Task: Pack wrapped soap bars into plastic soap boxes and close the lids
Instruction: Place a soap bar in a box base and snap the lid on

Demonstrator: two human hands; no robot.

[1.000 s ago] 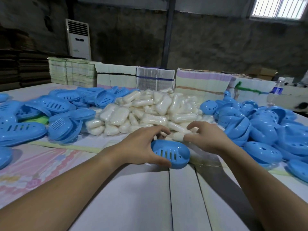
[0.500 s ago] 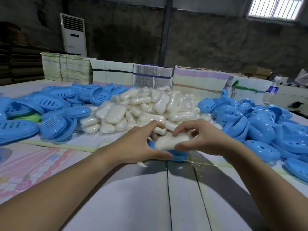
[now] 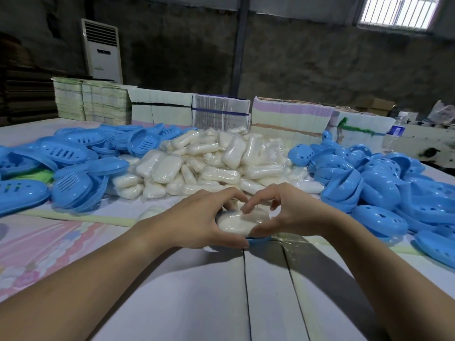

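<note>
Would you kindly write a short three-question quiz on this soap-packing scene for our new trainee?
1. True or false: a lid already covers the soap bar between the hands.
2. Which lies in the middle of the table: A) blue lids, B) the soap pile, C) a bottle?
3. Fill in: the left hand and right hand seat the bar in a blue ____.

Key: 1 false; 2 B; 3 soap box.

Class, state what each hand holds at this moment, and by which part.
Left hand grips the blue soap box at its left end; right hand presses the wrapped soap bar at its right end.
</note>
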